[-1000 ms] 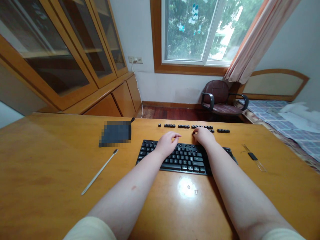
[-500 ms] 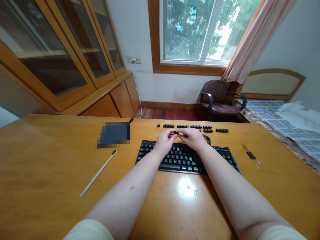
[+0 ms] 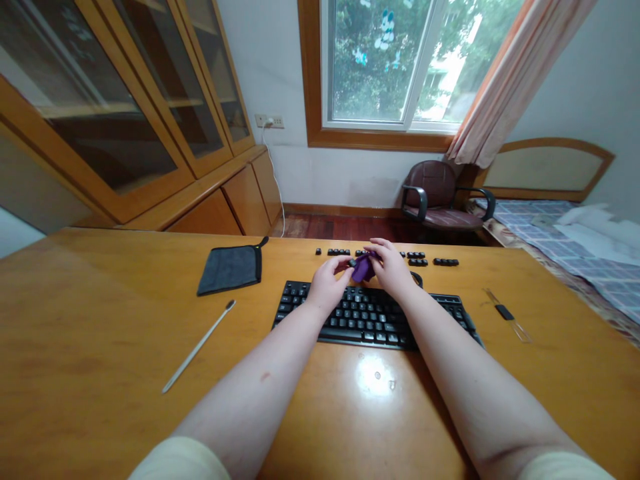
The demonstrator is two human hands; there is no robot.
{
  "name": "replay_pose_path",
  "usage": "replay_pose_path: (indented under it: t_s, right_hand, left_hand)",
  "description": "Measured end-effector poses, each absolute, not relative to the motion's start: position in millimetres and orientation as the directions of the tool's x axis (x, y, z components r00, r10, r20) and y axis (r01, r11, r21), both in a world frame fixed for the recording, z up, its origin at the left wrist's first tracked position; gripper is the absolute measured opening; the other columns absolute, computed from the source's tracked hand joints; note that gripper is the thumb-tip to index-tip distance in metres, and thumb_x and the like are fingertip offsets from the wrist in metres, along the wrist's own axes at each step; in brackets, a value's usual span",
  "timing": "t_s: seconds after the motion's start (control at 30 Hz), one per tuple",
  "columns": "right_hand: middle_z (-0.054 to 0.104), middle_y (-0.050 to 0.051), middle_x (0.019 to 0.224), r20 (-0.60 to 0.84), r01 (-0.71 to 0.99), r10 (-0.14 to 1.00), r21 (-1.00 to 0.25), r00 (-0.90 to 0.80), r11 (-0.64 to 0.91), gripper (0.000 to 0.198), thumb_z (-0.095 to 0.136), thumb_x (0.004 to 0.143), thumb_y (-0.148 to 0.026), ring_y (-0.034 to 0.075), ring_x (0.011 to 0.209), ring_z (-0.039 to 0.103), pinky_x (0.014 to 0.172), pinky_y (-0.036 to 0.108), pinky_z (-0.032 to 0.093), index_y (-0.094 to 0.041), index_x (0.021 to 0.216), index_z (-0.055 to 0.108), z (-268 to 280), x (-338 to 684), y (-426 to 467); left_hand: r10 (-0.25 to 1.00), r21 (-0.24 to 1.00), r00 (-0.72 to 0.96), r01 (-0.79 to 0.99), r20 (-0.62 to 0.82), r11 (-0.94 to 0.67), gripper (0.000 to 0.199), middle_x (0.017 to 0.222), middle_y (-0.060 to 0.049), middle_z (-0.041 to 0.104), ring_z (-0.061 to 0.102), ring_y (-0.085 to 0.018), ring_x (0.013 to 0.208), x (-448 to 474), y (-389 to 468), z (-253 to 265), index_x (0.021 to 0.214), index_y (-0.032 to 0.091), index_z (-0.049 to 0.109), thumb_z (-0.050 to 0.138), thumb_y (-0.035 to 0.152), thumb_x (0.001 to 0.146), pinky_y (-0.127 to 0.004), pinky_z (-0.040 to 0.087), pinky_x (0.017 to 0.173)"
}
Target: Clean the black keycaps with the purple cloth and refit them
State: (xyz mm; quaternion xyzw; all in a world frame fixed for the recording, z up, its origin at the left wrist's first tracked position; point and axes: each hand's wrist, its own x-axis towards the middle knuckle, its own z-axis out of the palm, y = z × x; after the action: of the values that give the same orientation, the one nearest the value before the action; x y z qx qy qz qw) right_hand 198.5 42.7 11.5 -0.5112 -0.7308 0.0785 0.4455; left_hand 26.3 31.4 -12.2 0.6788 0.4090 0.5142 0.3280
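Note:
Between the fingers of my left hand is a small black keycap, held above the far edge of the keyboard. My right hand pinches a crumpled purple cloth, which hangs close beside the keycap. Below both hands lies a black keyboard, partly covered by my forearms. Rows of loose black keycaps line the table beyond it, some hidden behind my right hand.
Left of the keyboard lie a dark grey zip pouch and a long thin brush. To the right is a wire keycap puller with a black middle. A cable loops behind the keyboard. An armchair stands past the wooden table.
The purple cloth now shows in my right hand. My hands have moved slightly apart, with the keycap staying at my left fingertips.

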Motion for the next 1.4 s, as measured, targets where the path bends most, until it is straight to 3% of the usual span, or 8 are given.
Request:
replay_pose_path:
  t_s: [0.23, 0.4, 0.53, 0.63, 0.77, 0.9, 1.13, 1.4]
  right_hand:
    - [0.061, 0.003, 0.078, 0.3, 0.616, 0.953, -0.758, 0.04, 0.213, 0.03, 0.064, 0.071, -0.035, 0.017, 0.068, 0.056, 0.069, 0.035, 0.047, -0.022, 0.098, 0.066, 9, 200, 44]
    - [0.061, 0.0, 0.069, 0.153, 0.135, 0.987, -0.98, 0.042, 0.146, 0.034, 0.07, 0.064, -0.042, 0.013, 0.061, 0.055, 0.059, 0.028, 0.046, -0.019, 0.086, 0.059, 11, 191, 41]
    - [0.059, -0.001, 0.069, 0.024, -0.24, 0.997, -0.971, -0.08, 0.004, 0.028, 0.065, 0.068, -0.044, 0.011, 0.059, 0.054, 0.055, 0.025, 0.046, -0.019, 0.077, 0.057, 17, 188, 36]
    - [0.06, 0.001, 0.071, -0.001, -0.399, 0.981, -0.914, -0.192, -0.079, 0.023, 0.062, 0.07, -0.04, 0.012, 0.06, 0.055, 0.052, 0.024, 0.046, -0.019, 0.076, 0.06, 21, 188, 33]
    - [0.059, -0.002, 0.061, 0.005, -0.352, 0.966, -0.932, -0.26, -0.09, 0.013, 0.067, 0.065, -0.025, 0.009, 0.049, 0.051, 0.047, 0.022, 0.042, -0.019, 0.074, 0.06, 20, 187, 30]
    - [0.063, -0.003, 0.07, 0.05, -0.259, 0.966, -0.966, -0.253, -0.018, 0.028, 0.073, 0.058, -0.018, 0.008, 0.053, 0.054, 0.053, 0.023, 0.044, -0.02, 0.084, 0.062, 14, 185, 30]
    - [0.067, 0.001, 0.074, 0.056, -0.14, 0.962, -0.99, -0.269, 0.019, 0.028, 0.072, 0.061, -0.029, 0.013, 0.066, 0.06, 0.067, 0.028, 0.048, -0.018, 0.087, 0.069, 5, 184, 34]
    - [0.068, 0.002, 0.069, 0.138, 0.115, 0.989, -0.983, -0.061, 0.144, 0.02, 0.065, 0.062, -0.031, 0.018, 0.069, 0.061, 0.073, 0.033, 0.049, -0.016, 0.075, 0.071, 14, 181, 28]
  left_hand:
    - [0.87, 0.843, 0.172, 0.22, 0.461, -0.491, 0.024, 0.099, -0.009, 0.065, 0.063, -0.018, 0.09, 26, 30, -12, 0.101, 0.017, 0.062, 0.059, 0.023, 0.078, -0.036, 0.051, 0.087]
    - [0.789, 0.726, 0.27, 0.309, 0.552, -0.614, 0.02, 0.12, -0.009, 0.057, 0.052, -0.021, 0.115, 24, 26, -5, 0.095, 0.019, 0.064, 0.062, 0.023, 0.076, -0.043, 0.039, 0.103]
    - [0.782, 0.728, 0.259, 0.285, 0.567, -0.623, 0.02, 0.113, -0.008, 0.061, 0.055, -0.02, 0.111, 24, 27, -6, 0.098, 0.02, 0.063, 0.059, 0.024, 0.079, -0.041, 0.042, 0.1]
    - [0.808, 0.772, 0.184, 0.24, 0.559, -0.589, 0.024, 0.108, -0.009, 0.063, 0.058, -0.019, 0.105, 24, 29, -9, 0.103, 0.02, 0.062, 0.058, 0.025, 0.08, -0.038, 0.047, 0.095]
    - [0.834, 0.815, 0.119, 0.175, 0.539, -0.552, 0.026, 0.106, -0.008, 0.064, 0.062, -0.018, 0.098, 23, 29, -10, 0.105, 0.019, 0.061, 0.057, 0.024, 0.08, -0.035, 0.05, 0.091]
    - [0.84, 0.817, 0.075, 0.203, 0.537, -0.54, 0.023, 0.101, -0.008, 0.066, 0.063, -0.018, 0.092, 22, 28, -7, 0.1, 0.018, 0.063, 0.06, 0.021, 0.077, -0.034, 0.051, 0.087]
    - [0.849, 0.828, 0.048, 0.199, 0.527, -0.525, 0.017, 0.092, -0.006, 0.068, 0.064, -0.017, 0.086, 21, 29, -7, 0.09, 0.017, 0.067, 0.063, 0.02, 0.074, -0.033, 0.052, 0.083]
    - [0.839, 0.812, 0.044, 0.231, 0.542, -0.536, 0.017, 0.092, -0.005, 0.069, 0.064, -0.017, 0.087, 22, 28, -6, 0.089, 0.02, 0.07, 0.065, 0.021, 0.073, -0.036, 0.051, 0.086]
